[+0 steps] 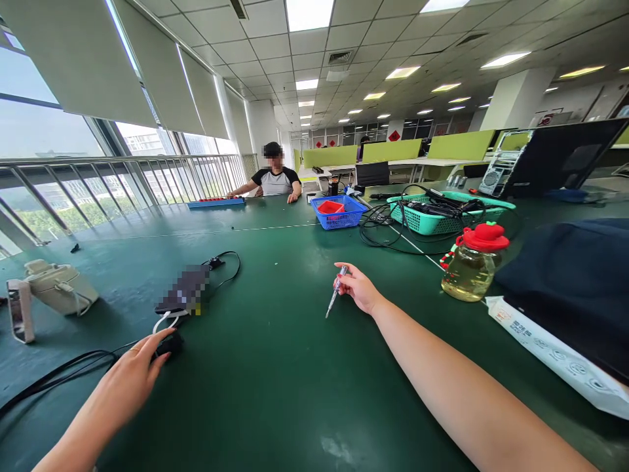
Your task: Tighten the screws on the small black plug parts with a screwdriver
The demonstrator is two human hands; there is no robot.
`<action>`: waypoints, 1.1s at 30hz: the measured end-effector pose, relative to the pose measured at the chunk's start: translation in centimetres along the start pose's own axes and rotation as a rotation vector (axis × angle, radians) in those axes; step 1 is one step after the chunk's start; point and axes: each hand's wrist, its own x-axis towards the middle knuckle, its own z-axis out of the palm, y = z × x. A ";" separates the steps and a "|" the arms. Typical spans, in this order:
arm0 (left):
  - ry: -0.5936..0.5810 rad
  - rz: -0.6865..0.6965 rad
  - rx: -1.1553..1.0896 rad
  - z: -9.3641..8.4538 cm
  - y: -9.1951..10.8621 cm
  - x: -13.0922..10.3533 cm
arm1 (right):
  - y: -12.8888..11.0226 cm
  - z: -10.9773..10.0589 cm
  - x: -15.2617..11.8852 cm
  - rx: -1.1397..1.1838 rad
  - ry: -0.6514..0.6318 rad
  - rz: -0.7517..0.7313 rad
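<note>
- Holding the slim tool [336, 292] by its upper end, the right hand [361, 288] is pinching it between thumb and fingers, the index finger lying over the top.
- The tool is slanting over the middle of the table [275, 400], its tip pointing down toward the wearer; whether the tip is touching the surface, one cannot tell.
- For good control, this grip is probably wanting a light, steady pressure, with the wrist relaxed and the index finger steadying the top end.
- The left hand [130, 373] is clasping the black block [171, 344] between thumb and fingers; how firmly, the view is not showing.
- White cables [161, 321] are running between the block and the dark device [184, 292], so an even hold, without tugging, is likely sparing their ends.
- The black cable [73, 364] is trailing by the left forearm and could be snagging on a careless sweep.
- The two hands are sitting well apart, leaving bare surface between; the bottle [474, 272] is standing to the right, near enough that the right arm is probably needing some care around it.
</note>
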 end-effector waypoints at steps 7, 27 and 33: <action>-0.036 0.028 0.003 1.5 -1.4 0.9 | -0.1 0.1 0.0 0.004 -0.003 -0.001; -0.129 0.383 -0.210 -2.1 14.7 5.0 | -0.1 0.0 0.4 0.104 0.037 0.041; -0.172 0.631 -0.177 1.8 25.7 8.3 | -0.6 -0.7 -0.2 0.223 0.018 0.112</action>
